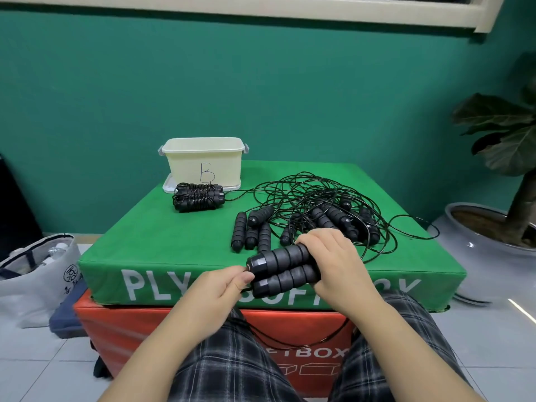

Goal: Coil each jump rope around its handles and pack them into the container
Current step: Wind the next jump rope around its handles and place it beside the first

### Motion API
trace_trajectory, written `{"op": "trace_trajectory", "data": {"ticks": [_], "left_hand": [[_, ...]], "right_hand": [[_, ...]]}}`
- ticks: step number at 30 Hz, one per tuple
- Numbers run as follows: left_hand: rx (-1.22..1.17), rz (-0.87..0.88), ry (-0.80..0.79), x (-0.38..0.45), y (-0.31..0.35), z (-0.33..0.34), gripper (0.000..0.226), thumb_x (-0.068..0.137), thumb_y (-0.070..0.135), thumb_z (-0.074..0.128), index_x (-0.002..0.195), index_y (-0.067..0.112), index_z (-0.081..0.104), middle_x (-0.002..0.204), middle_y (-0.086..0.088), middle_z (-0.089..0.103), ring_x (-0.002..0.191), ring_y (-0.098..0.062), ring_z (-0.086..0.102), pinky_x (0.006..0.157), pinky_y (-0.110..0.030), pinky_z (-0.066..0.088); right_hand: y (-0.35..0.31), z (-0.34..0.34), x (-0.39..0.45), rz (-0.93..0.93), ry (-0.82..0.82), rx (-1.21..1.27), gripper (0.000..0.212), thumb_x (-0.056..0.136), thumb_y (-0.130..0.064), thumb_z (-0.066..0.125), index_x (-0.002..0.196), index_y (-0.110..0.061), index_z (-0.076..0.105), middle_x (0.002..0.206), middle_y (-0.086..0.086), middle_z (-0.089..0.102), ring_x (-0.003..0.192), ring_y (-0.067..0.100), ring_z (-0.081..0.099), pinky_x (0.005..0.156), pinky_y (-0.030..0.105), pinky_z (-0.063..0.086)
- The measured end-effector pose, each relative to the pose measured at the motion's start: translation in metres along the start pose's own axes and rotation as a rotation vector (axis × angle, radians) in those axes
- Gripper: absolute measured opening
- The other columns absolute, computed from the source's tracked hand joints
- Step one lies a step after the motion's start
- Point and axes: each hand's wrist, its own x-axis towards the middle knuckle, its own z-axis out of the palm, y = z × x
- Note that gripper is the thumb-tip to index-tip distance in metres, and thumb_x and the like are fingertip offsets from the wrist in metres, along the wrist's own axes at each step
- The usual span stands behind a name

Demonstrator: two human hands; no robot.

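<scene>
Fingers of my right hand [338, 261] are curled over a pair of black foam handles [285, 269], clamping them side by side so they lie as one bundle above the near edge of the green soft box [162, 245]. Their long axis runs nearly left to right across my view, tilted slightly, with the capped ends pointing to my left. That is where my left hand [220, 288] sits, thumb and forefinger closed together right at those caps; I judge they are pinching the thin black cord where it leaves a handle, though the cord is too fine and blurred there for me to be sure. A loop of cord [319, 339] hangs below the hands in front of the red box [121, 329], so the slack lies beneath and toward me. The wrap I expect to make turns on this: the cord starts at the left end, nearest my left hand, and must travel crosswise around the handles' long axis while the right hand holds them. One finished coiled rope [198, 197] lies just in front of the cream container [203, 161], not inside it as far as I can tell. A tangle of loose ropes [313, 216] lies beyond my hands, to the right of that coil.
</scene>
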Motion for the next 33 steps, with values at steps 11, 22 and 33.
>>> {"op": "trace_trajectory", "data": {"ticks": [11, 22, 33], "left_hand": [[-0.077, -0.033, 0.202, 0.000, -0.012, -0.012, 0.023, 0.093, 0.039, 0.042, 0.083, 0.042, 0.062, 0.052, 0.015, 0.055, 0.052, -0.001, 0.050, 0.054, -0.020, 0.035], [-0.127, 0.005, 0.170, 0.001, 0.001, 0.003, 0.035, 0.092, 0.041, 0.040, 0.124, 0.056, 0.046, 0.076, 0.016, 0.067, 0.066, 0.003, 0.060, 0.061, -0.009, 0.039], [-0.031, 0.083, -0.210, 0.002, 0.004, 0.029, 0.057, 0.103, 0.023, 0.030, 0.132, 0.068, 0.010, 0.116, 0.017, 0.041, 0.098, 0.013, 0.036, 0.081, 0.005, 0.027]], "right_hand": [[0.004, 0.005, -0.011, 0.438, -0.135, 0.289, 0.038, 0.069, -0.007, 0.061, 0.103, -0.022, 0.051, 0.097, -0.006, 0.054, 0.090, 0.022, 0.051, 0.072, 0.038, 0.046], [-0.048, 0.008, 0.007, 1.073, -0.195, 1.498, 0.023, 0.082, -0.026, 0.068, 0.092, -0.013, 0.052, 0.075, 0.002, 0.045, 0.062, 0.014, 0.048, 0.049, 0.022, 0.035], [-0.061, 0.005, 0.010, 1.079, -0.067, 1.657, 0.043, 0.073, -0.041, 0.058, 0.101, -0.008, 0.061, 0.087, 0.007, 0.069, 0.078, 0.022, 0.068, 0.066, 0.033, 0.057]]}}
